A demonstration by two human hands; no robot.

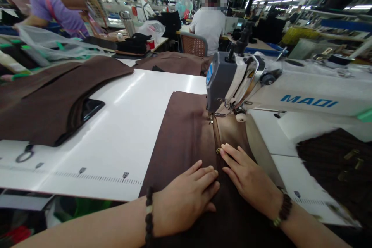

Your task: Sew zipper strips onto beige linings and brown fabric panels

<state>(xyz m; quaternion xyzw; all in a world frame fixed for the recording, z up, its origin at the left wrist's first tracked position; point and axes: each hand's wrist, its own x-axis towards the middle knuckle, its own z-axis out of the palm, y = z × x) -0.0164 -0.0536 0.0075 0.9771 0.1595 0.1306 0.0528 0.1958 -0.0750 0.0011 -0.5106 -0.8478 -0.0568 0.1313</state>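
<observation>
A brown fabric panel (177,131) lies across the white table and under the needle area of a sewing machine (223,85). A zipper (215,131) runs down the panel from the presser foot (210,121), with a brass-coloured zipper slider (218,150) partway along it. My left hand (186,193) rests on the cloth left of the zipper line, its fingers stretched out. On the right, my right hand (247,178) lies with fingers extended, the fingertips beside the slider and touching the cloth.
A stack of brown cut pieces (58,97) lies at left, partly over a phone (91,109). Scissors, by the look of one ring handle (24,155), show below it. At right is dark cloth (328,170) with brass-coloured pieces. A person (207,27) sits beyond the table.
</observation>
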